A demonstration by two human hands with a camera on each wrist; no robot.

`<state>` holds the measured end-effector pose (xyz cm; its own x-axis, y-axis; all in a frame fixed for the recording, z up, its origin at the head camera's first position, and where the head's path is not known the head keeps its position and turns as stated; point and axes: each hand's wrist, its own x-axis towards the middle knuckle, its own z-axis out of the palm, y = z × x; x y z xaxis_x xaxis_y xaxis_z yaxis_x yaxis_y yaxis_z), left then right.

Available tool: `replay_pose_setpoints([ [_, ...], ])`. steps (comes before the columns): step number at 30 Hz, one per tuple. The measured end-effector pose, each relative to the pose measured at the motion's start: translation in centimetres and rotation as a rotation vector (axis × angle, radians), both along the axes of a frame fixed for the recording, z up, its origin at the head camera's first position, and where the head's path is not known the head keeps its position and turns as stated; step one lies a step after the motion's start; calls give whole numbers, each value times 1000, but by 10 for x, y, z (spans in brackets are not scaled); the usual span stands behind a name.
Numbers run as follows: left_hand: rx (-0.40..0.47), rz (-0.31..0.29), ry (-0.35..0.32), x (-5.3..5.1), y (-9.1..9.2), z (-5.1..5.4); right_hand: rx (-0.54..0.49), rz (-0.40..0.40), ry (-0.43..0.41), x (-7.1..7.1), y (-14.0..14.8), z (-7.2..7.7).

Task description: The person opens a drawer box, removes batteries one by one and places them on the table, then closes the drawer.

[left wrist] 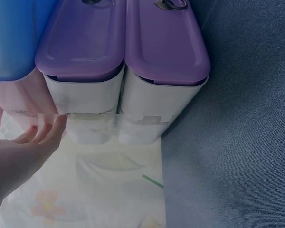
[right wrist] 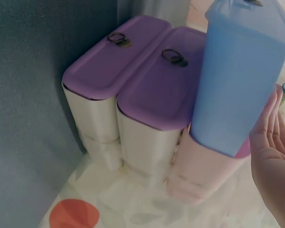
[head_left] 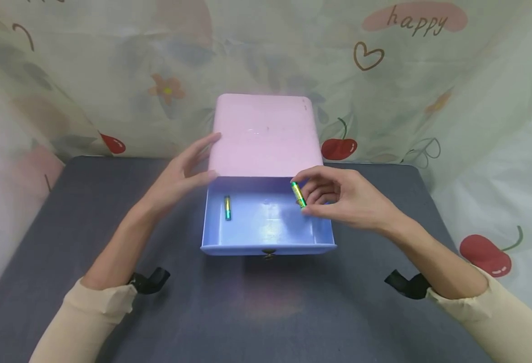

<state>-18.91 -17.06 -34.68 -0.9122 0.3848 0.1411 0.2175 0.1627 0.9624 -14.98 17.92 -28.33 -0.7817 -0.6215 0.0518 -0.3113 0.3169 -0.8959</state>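
A small drawer cabinet with a pink top [head_left: 266,136] stands on the table, its top blue drawer [head_left: 266,227] pulled out. My left hand [head_left: 180,174] rests on the cabinet's left side, thumb near the front corner and fingers extended. Between thumb and fingertips my right hand [head_left: 349,196] pinches a green-and-gold battery [head_left: 298,194] above the right part of the drawer. A similar battery [head_left: 227,207] lies on the drawer floor toward the left. In the right wrist view, only a sliver of the held battery [right wrist: 284,91] shows.
Two purple drawer fronts [left wrist: 168,42] with ring pulls sit below the blue drawer, pushed in, in both wrist views. The dark table [head_left: 266,312] extends around the cabinet. A patterned cloth [head_left: 257,50] hangs behind. Black straps [head_left: 150,281] stick out at both wrists.
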Motion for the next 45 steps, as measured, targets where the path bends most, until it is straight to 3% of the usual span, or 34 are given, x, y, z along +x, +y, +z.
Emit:
replay_pose_setpoints([
  [24,16,-4,3,1,-1,-3,-51,-120,24,-3,51,-14],
  [35,18,1,3,1,-1,-4,-12,-229,22,-5,73,-37],
  [45,13,11,6,1,0,-6,-67,-244,0,-5,85,-61],
])
